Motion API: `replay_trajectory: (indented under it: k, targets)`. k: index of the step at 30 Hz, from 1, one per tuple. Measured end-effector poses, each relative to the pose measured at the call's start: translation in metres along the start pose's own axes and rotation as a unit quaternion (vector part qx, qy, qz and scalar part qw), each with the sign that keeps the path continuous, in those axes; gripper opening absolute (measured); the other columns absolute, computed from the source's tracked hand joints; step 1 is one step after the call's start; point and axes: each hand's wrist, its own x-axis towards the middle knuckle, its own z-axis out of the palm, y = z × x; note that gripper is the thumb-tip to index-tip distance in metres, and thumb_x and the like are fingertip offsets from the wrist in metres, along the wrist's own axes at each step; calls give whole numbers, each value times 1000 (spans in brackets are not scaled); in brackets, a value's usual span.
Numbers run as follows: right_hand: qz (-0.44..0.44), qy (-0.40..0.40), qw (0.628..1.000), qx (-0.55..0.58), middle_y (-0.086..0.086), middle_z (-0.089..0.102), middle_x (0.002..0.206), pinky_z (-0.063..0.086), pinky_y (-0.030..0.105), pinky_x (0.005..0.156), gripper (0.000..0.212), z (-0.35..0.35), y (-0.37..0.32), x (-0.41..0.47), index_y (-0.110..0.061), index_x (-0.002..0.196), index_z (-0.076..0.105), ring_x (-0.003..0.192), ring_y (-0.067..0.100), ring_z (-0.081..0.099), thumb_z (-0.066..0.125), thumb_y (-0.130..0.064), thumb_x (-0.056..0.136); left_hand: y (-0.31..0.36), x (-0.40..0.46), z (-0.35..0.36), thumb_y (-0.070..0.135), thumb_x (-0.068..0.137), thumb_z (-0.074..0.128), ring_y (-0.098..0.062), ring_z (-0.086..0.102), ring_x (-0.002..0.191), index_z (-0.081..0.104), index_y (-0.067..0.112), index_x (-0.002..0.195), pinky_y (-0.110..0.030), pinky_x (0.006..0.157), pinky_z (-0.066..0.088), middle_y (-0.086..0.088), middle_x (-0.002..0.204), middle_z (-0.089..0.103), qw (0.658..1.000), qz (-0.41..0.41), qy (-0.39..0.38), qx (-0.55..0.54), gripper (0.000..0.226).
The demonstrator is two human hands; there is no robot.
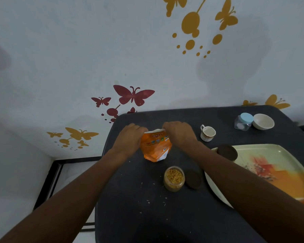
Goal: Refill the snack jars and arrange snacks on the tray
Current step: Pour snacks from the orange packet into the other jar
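Observation:
An orange snack packet (155, 148) stands upright on the dark table (147, 207). My left hand (130, 137) grips its top left corner and my right hand (180, 133) grips its top right corner. In front of the packet stands an open clear jar (174, 178) filled with yellow snack mix. Its brown lid (193, 178) lies flat just to the right of it. A patterned tray (274, 171) sits at the right, under my right forearm. A second jar with a brown lid (227, 152) stands on the tray's far left corner.
A small cup (208, 133) stands right of my right hand. Farther back right are a clear jar with a light blue lid (244, 121) and a white bowl (263, 121). Crumbs are scattered on the table. The table's left edge drops to the floor.

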Motion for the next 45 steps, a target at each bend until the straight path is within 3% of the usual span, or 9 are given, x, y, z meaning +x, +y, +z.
replay_trajectory:
  k: [7, 11, 20, 22, 25, 30, 34, 38, 45]
  targets:
    - [11, -21, 999, 26, -2, 62, 95, 46, 28, 74, 27, -7, -4, 1, -22, 118, 58, 83, 13, 58, 69, -21, 93, 4, -2, -3, 30, 95, 72, -22, 65, 106, 59, 23, 131, -30, 87, 54, -7, 115, 68, 999, -27, 22, -41, 39]
    - [21, 1, 994, 104, 1, 67, 127, 53, 37, 92, 39, -7, 0, -3, -25, 138, 53, 110, 20, 64, 60, -29, 100, 7, -9, -2, 36, 98, 67, -24, 62, 119, 53, 24, 144, -40, 99, 51, -5, 130, 67, 998, -31, 52, -17, 50]
    - [11, 116, 980, 162, 8, 39, 156, 35, 51, 112, 72, 21, 21, -40, -25, 155, 31, 145, 28, 35, 62, -50, 94, 60, -43, 21, 37, 94, 60, -34, 41, 140, 47, 19, 146, -50, 114, 33, -15, 152, 44, 974, 143, 176, -20, 57]
    - [50, 165, 964, 203, 10, 43, 152, 38, 52, 112, 67, 36, 28, -54, -21, 153, 35, 142, 29, 39, 54, -52, 97, 75, -52, 32, 35, 93, 64, -33, 42, 141, 49, 17, 147, -49, 115, 37, -13, 152, 46, 973, 154, 143, -90, 59]
    - [102, 191, 939, 268, 11, 48, 145, 44, 48, 108, 58, 66, 40, -81, -16, 153, 37, 134, 28, 46, 52, -37, 101, 91, -62, 51, 51, 92, 67, -27, 23, 153, 32, 21, 159, -50, 122, 30, -9, 163, 31, 979, 105, -12, -172, 81]
    - [146, -16, 954, 261, 12, 44, 151, 44, 43, 108, 72, 115, 59, -115, -19, 158, 28, 134, 29, 44, 57, -14, 92, 110, -67, 102, 61, 69, 86, -19, 19, 153, 10, 25, 164, -40, 124, 27, -1, 168, 20, 941, -21, -166, -295, 127]
    - [131, -189, 962, 147, 10, 33, 155, 48, 46, 100, 92, 148, 68, -131, -29, 161, 12, 134, 35, 43, 66, -34, 87, 119, -77, 145, 56, 58, 96, -17, 26, 153, 5, 28, 165, -46, 122, 32, 3, 169, 22, 887, -137, -185, -401, 143]
    - [115, -206, 969, 74, 11, 35, 149, 51, 45, 86, 94, 174, 68, -134, -31, 160, 14, 122, 37, 51, 69, -50, 86, 123, -86, 173, 51, 56, 97, -13, 30, 151, 8, 30, 164, -44, 121, 35, 4, 167, 26, 863, -193, -136, -447, 141]
    - [117, -206, 966, 105, 10, 45, 141, 52, 45, 87, 91, 180, 78, -123, -32, 155, 28, 125, 34, 47, 76, -47, 79, 135, -80, 175, 37, 59, 100, -25, 46, 138, 45, 12, 148, -51, 114, 39, -6, 147, 50, 897, -193, -70, -392, 107]
